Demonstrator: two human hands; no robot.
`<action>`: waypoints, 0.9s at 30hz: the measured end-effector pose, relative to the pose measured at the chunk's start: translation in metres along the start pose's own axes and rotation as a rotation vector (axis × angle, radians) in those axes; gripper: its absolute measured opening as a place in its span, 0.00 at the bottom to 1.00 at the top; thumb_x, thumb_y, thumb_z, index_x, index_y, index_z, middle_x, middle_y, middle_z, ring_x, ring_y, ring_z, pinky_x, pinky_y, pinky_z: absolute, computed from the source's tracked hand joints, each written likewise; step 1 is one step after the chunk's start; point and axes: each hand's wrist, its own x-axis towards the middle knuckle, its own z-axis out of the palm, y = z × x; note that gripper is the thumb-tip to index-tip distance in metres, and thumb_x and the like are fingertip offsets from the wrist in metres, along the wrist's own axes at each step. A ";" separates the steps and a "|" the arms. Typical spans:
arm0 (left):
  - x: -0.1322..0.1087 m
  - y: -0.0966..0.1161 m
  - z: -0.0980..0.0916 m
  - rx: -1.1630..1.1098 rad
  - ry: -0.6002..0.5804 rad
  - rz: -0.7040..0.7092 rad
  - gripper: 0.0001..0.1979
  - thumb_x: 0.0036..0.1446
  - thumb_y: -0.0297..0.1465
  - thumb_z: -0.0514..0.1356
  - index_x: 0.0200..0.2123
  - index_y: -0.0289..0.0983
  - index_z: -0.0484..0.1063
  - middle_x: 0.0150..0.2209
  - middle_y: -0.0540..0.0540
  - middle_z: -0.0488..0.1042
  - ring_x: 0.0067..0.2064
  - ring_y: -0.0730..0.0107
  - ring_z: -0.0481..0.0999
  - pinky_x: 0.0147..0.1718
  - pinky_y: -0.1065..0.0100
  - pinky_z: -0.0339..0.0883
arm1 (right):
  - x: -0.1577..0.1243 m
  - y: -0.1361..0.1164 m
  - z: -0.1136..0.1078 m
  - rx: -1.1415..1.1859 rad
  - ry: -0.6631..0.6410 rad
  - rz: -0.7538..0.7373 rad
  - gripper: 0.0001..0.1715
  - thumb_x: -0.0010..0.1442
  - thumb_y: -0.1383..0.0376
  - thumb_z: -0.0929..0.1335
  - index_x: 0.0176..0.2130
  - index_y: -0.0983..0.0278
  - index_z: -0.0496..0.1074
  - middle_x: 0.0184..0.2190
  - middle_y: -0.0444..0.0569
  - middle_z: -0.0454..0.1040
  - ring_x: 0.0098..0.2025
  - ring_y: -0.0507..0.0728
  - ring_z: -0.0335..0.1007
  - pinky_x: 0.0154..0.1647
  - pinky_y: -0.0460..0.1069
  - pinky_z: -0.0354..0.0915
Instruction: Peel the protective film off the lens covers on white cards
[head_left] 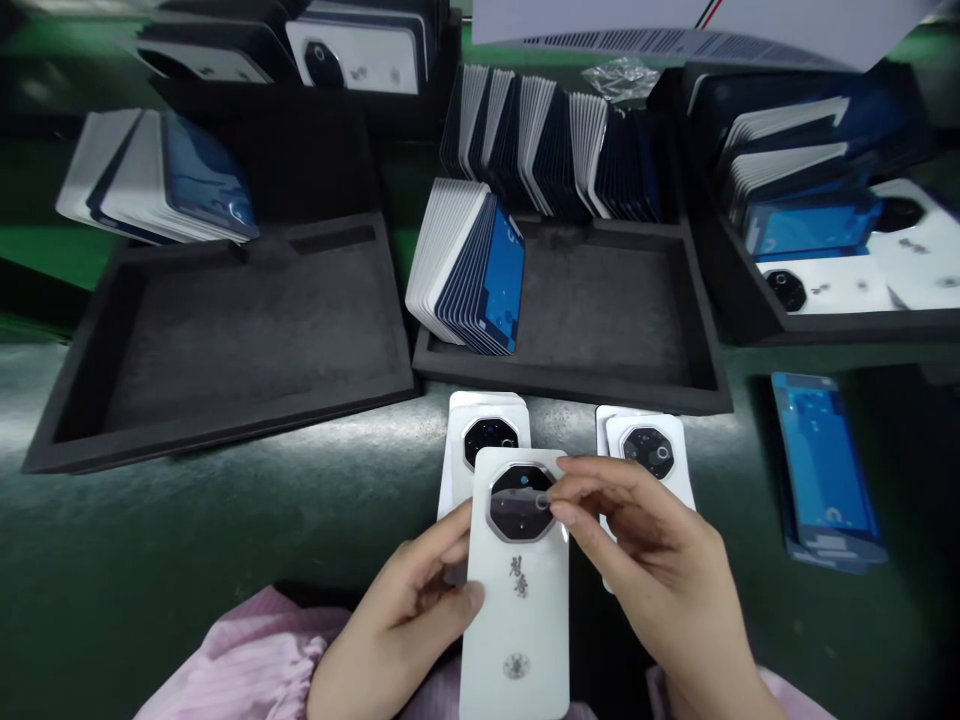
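Observation:
A white phone back cover [517, 620] with an octagonal dark camera window stands tilted toward me, with dark lettering and a round emblem below. My left hand [409, 605] grips its left edge, thumb on the front face and fingers behind. At the window's right side, my right hand [649, 560] has thumb and index fingertips pinched together; whatever lies between them is too small to make out. Behind the held cover lies a small pile of white back covers [457, 470]. Another pile of white covers [679, 465] is partly hidden by my right hand.
Blue-filmed panels [829, 460] lie on the green table at right. Ahead are a left black foam tray [255, 400] and a middle black tray [600, 385], both with rows of stacked covers [450, 265]. A third black tray [862, 325] holds more covers. Clear crumpled plastic [621, 78] sits farther back.

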 end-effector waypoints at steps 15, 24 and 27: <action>-0.003 -0.001 0.002 -0.023 0.027 0.044 0.23 0.67 0.35 0.67 0.61 0.64 0.72 0.55 0.59 0.84 0.54 0.70 0.82 0.52 0.78 0.73 | 0.001 0.003 -0.009 -0.002 -0.025 0.173 0.10 0.67 0.57 0.70 0.49 0.54 0.73 0.36 0.43 0.76 0.31 0.50 0.73 0.27 0.44 0.69; -0.004 -0.003 0.000 -0.001 -0.001 0.031 0.26 0.69 0.33 0.65 0.64 0.65 0.68 0.56 0.57 0.83 0.54 0.68 0.82 0.55 0.74 0.72 | 0.006 0.010 -0.015 -0.067 -0.023 0.271 0.22 0.58 0.47 0.74 0.43 0.60 0.78 0.25 0.44 0.75 0.29 0.55 0.72 0.26 0.47 0.68; -0.005 -0.001 -0.001 0.014 0.008 0.033 0.24 0.68 0.34 0.65 0.62 0.65 0.71 0.55 0.55 0.83 0.50 0.66 0.83 0.49 0.72 0.77 | 0.010 0.015 -0.033 -0.095 0.025 0.304 0.25 0.56 0.44 0.74 0.40 0.61 0.79 0.22 0.44 0.72 0.26 0.54 0.69 0.24 0.47 0.66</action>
